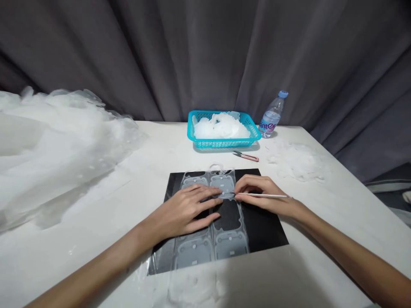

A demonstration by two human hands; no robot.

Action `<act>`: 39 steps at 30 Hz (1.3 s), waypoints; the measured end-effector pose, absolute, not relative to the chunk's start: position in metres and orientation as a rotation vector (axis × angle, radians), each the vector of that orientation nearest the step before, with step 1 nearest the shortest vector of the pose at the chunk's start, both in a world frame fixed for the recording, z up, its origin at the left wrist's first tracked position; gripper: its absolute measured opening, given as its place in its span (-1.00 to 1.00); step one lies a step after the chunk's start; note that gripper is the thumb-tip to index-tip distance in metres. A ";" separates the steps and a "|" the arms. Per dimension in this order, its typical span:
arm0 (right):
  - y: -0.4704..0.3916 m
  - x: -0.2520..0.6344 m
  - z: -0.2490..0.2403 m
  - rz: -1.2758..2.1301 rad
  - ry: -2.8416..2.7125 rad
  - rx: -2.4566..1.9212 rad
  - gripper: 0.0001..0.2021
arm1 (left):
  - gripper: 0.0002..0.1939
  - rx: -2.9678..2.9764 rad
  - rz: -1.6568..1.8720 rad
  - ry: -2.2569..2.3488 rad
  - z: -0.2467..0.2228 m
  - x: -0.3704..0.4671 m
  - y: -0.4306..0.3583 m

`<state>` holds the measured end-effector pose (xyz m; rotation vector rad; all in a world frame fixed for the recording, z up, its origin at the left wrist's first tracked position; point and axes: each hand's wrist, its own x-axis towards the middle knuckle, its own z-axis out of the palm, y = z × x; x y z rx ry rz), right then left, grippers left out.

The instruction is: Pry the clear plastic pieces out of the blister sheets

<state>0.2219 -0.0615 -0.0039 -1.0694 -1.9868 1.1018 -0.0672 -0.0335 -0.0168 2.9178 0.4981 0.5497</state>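
Observation:
A clear, soft-looking sheet with moulded rounded-rectangle shapes (195, 252) lies over a black mat (266, 231) on the table. My left hand (192, 207) rests flat on the sheet with its fingers stretched out and apart. In my right hand (258, 191) is a thin white stick-like tool (266, 195), pinched between thumb and fingers. Its dark tip meets the right edge of an upper moulded shape (223, 184). What kind of tool it is, I cannot make out. Part of the sheet is hidden under my left hand.
A turquoise basket (221, 143) of white translucent pieces stands at the back, beside a water bottle (270, 117). Small pink-handled snips (246, 156) lie before it. A large heap of translucent sheets (58, 149) fills the left; loose scraps (300, 162) lie right. A grey curtain (205, 55) hangs behind.

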 end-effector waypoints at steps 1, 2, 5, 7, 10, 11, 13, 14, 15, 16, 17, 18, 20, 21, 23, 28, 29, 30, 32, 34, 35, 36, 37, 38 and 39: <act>-0.061 0.222 -0.004 1.132 -1.954 -1.070 -0.88 | -0.63 2.906 0.549 0.498 -0.017 -0.068 -0.033; -0.062 0.222 -0.005 1.170 -1.923 -1.071 -0.88 | -0.60 2.891 0.548 0.503 -0.017 -0.069 -0.034; -0.064 0.218 -0.005 1.251 -1.902 -1.055 -0.88 | -0.53 2.865 0.522 0.509 -0.018 -0.072 -0.034; -0.065 0.216 -0.006 1.205 -1.953 -1.034 -0.89 | -0.53 2.855 0.506 0.500 -0.018 -0.073 -0.034; -0.064 0.215 -0.010 1.074 -2.043 -1.008 -0.91 | -0.56 2.830 0.489 0.507 -0.018 -0.073 -0.034; -0.063 0.215 -0.012 1.044 -2.070 -0.995 -0.92 | -0.57 2.825 0.483 0.516 -0.017 -0.073 -0.034; -0.062 0.215 -0.014 1.006 -2.118 -0.962 -0.92 | -0.57 2.819 0.480 0.536 -0.017 -0.072 -0.035; -0.061 0.215 -0.014 0.995 -2.141 -0.945 -0.92 | -0.56 2.817 0.481 0.542 -0.017 -0.071 -0.035; -0.061 0.216 -0.014 0.985 -2.157 -0.932 -0.92 | -0.56 2.815 0.485 0.546 -0.017 -0.071 -0.036; -0.060 0.216 -0.014 0.975 -2.169 -0.926 -0.92 | -0.55 2.810 0.490 0.549 -0.017 -0.071 -0.036; -0.060 0.216 -0.013 0.964 -2.178 -0.925 -0.92 | -0.54 2.804 0.496 0.552 -0.017 -0.070 -0.036; -0.060 0.216 -0.013 0.953 -2.185 -0.929 -0.92 | -0.54 2.798 0.498 0.556 -0.018 -0.070 -0.037; -0.059 0.216 -0.012 0.931 -2.200 -0.938 -0.90 | -0.54 2.790 0.495 0.567 -0.018 -0.070 -0.037; -0.059 0.216 -0.011 0.923 -2.210 -0.937 -0.89 | -0.54 2.791 0.488 0.569 -0.018 -0.070 -0.038; -0.059 0.216 -0.011 0.911 -2.227 -0.926 -0.88 | -0.54 2.792 0.480 0.564 -0.018 -0.070 -0.038; -0.060 0.215 -0.012 0.878 -2.244 -0.882 -0.87 | -0.50 2.785 0.530 0.558 -0.017 -0.068 -0.038; -0.060 0.215 -0.012 0.871 -2.249 -0.880 -0.87 | -0.49 2.794 0.533 0.556 -0.016 -0.067 -0.038; -0.060 0.215 -0.012 0.865 -2.255 -0.879 -0.88 | -0.50 2.805 0.532 0.554 -0.015 -0.067 -0.038; -0.060 0.215 -0.012 0.850 -2.265 -0.876 -0.88 | -0.53 2.825 0.531 0.552 -0.014 -0.065 -0.039; -0.060 0.216 -0.013 0.830 -2.286 -0.873 -0.88 | -0.56 2.837 0.539 0.561 -0.014 -0.064 -0.040; -0.060 0.216 -0.013 0.814 -2.296 -0.870 -0.87 | -0.57 2.842 0.546 0.570 -0.015 -0.064 -0.040; -0.060 0.216 -0.013 0.801 -2.307 -0.868 -0.87 | -0.57 2.846 0.558 0.578 -0.015 -0.064 -0.040; -0.060 0.216 -0.014 0.786 -2.319 -0.865 -0.87 | -0.58 2.852 0.565 0.585 -0.016 -0.063 -0.040; -0.061 0.216 -0.014 0.771 -2.333 -0.864 -0.86 | -0.58 2.858 0.568 0.589 -0.017 -0.063 -0.040; -0.061 0.217 -0.014 0.754 -2.348 -0.863 -0.86 | -0.58 2.861 0.567 0.592 -0.018 -0.063 -0.040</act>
